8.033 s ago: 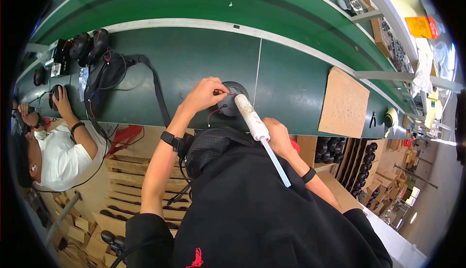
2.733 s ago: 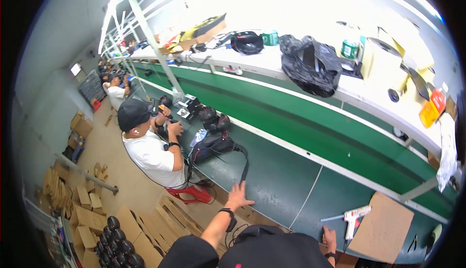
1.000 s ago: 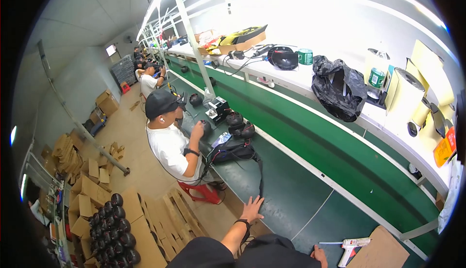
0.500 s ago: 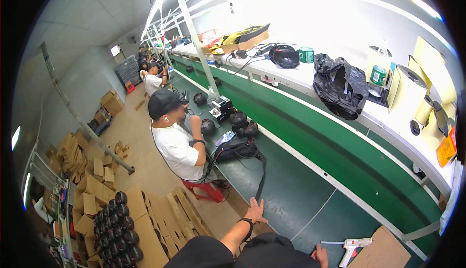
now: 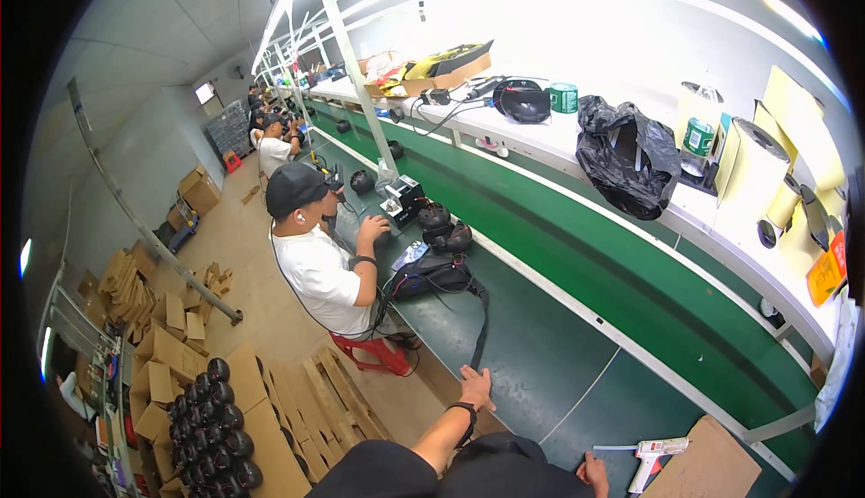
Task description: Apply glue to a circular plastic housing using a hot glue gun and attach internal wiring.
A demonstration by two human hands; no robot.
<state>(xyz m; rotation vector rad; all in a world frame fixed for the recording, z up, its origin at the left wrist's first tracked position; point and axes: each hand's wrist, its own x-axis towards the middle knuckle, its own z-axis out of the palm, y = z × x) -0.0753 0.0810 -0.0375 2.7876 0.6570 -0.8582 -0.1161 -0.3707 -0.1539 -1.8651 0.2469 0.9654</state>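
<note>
My left hand (image 5: 478,389) rests on the edge of the dark green bench (image 5: 541,372), fingers stretched out, with a black band on the wrist. Its fingertips lie by the end of a black strap (image 5: 483,331), which runs from a black bag (image 5: 432,280); whether they touch it I cannot tell. At the lower edge, my right hand (image 5: 594,474) lies at the bench rim, partly cut off, its visible fingers extended and nothing seen in them. Just beyond it is a white glue gun (image 5: 655,455) with a pale glue stick, beside a brown cardboard sheet (image 5: 712,466).
A co-worker in a white shirt (image 5: 311,268) sits on a red stool (image 5: 374,354) to the left, near black rounded items (image 5: 448,230) on the bench. Beyond runs a green conveyor (image 5: 577,237). A black plastic bag (image 5: 628,155) hangs off the white shelf. Cartons (image 5: 167,363) stand lower left.
The fingers of my left hand have drawn closer together. The co-worker's raised hand has come down toward the bench. The view has shifted slightly; my right hand stays put.
</note>
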